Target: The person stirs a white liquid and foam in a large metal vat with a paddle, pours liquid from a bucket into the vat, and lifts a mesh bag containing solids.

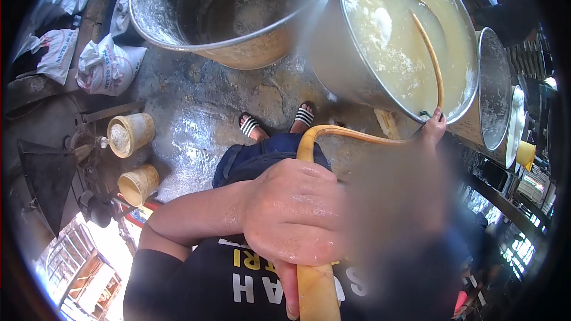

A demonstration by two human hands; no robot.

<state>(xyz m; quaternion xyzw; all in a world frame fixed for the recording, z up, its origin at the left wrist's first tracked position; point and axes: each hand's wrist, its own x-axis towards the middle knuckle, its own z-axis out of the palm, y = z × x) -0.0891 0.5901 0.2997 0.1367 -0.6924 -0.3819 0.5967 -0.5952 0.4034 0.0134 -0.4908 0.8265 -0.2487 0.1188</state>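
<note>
A black short-sleeved T-shirt (pixel 172 288) with white and yellow block lettering (pixel 257 289) spreads beneath the left grip (pixel 294 214); beyond the grip come dark navy shorts (pixel 238 163), then dark slide sandals (pixel 250 126) with white-striped straps.

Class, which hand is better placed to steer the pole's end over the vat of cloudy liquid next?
Probably the right hand: it grips the pole at the rim of the vat, nearer that end. The left hand holds it farther back, before the black shirt.
</note>
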